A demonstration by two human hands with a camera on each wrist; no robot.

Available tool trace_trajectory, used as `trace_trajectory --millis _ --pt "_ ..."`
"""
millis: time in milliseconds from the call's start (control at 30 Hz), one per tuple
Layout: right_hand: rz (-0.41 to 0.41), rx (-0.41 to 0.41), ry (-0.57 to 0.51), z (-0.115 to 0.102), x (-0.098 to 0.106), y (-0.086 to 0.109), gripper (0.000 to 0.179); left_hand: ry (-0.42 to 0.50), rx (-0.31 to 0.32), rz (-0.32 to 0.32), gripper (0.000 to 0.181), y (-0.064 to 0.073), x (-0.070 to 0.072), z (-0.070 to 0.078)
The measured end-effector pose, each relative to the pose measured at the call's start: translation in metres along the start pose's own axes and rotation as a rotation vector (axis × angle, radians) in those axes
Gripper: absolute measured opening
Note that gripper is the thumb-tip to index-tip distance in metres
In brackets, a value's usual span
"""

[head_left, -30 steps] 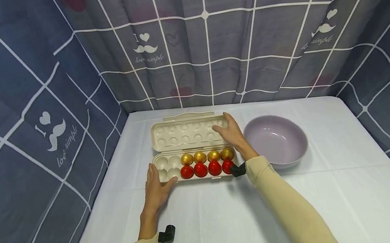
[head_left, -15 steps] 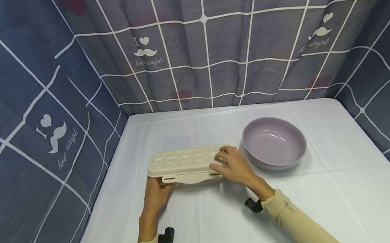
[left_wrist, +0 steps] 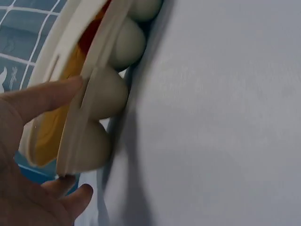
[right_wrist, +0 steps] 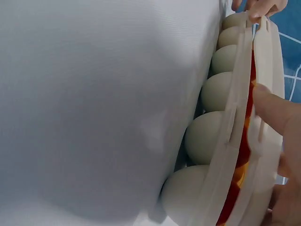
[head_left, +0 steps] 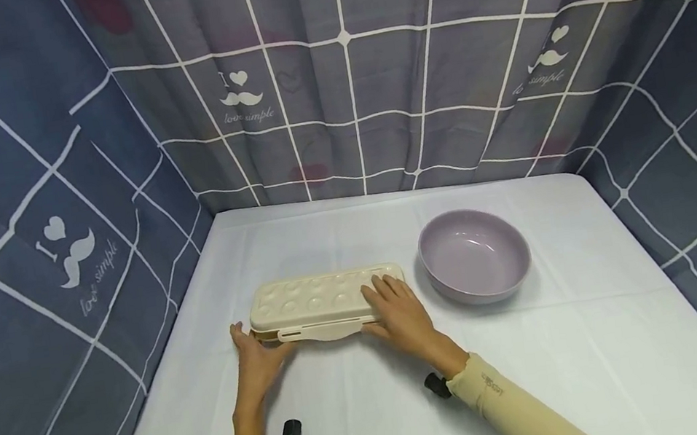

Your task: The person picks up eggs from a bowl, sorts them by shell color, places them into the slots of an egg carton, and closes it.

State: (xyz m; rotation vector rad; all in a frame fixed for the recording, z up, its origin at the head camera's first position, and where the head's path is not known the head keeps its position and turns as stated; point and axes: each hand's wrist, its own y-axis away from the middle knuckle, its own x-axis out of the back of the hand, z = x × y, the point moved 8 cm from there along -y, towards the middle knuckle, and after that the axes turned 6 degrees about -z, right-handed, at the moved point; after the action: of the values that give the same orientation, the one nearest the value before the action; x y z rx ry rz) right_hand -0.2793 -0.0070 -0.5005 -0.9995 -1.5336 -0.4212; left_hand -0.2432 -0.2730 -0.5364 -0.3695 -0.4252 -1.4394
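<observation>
A cream egg carton (head_left: 326, 301) lies on the white table with its lid lowered. A narrow gap remains between lid and base, and red (right_wrist: 243, 149) and golden eggs (left_wrist: 54, 132) show through it in the wrist views. Rounded egg cups bulge under the base. My left hand (head_left: 258, 365) holds the left end, its thumb on the front rim and its fingers around the end. My right hand (head_left: 404, 319) grips the lid near its right end, fingers on top and thumb at the front latch flap. Most of the eggs are hidden.
A lilac bowl (head_left: 475, 256) stands to the right of the carton, close to the right hand. Grey-blue gridded curtains (head_left: 330, 80) hang behind the table and on both sides. White cloth (head_left: 360, 407) covers the table.
One second ago the carton lay open, showing golden and red eggs. The right hand has swung the lid forward and down over them, and the left hand has stayed at the left end.
</observation>
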Motion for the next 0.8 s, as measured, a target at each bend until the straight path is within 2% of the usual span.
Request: trace_trajectory --millis 67,133,200,300,333,400,467,567,800 --pt "-0.008 -0.002 0.010 -0.001 -0.003 0.000 0.073 -0.051 0.055 -0.022 0.130 0.003 0.000 -0.003" --pt "-0.011 -0.006 0.021 -0.002 -0.005 0.001 0.072 -0.175 0.024 -0.059 0.128 0.005 -0.002 0.002" --pt "-0.005 -0.011 0.035 -0.002 -0.006 0.003 0.071 -0.361 -0.076 -0.080 0.119 0.005 -0.006 0.014" --pt "0.003 -0.017 0.076 -0.003 -0.008 0.003 0.070 -0.602 -0.263 -0.073 0.102 0.002 -0.016 0.038" --pt "0.002 -0.014 0.095 -0.003 -0.009 0.003 0.070 -0.665 -0.313 -0.069 0.097 0.001 -0.019 0.044" --pt "-0.011 -0.010 0.136 -0.005 -0.011 0.002 0.071 -0.758 -0.372 -0.092 0.091 -0.002 -0.028 0.051" --pt "-0.024 -0.005 0.180 -0.006 -0.012 0.001 0.071 -0.813 -0.391 -0.124 0.087 -0.006 -0.035 0.053" --pt "-0.023 -0.003 0.239 -0.007 -0.013 0.000 0.071 -0.838 -0.392 -0.151 0.085 -0.010 -0.042 0.052" --pt "0.047 0.026 0.349 -0.012 -0.012 0.001 0.073 -0.818 -0.430 -0.074 0.084 -0.011 -0.042 0.055"
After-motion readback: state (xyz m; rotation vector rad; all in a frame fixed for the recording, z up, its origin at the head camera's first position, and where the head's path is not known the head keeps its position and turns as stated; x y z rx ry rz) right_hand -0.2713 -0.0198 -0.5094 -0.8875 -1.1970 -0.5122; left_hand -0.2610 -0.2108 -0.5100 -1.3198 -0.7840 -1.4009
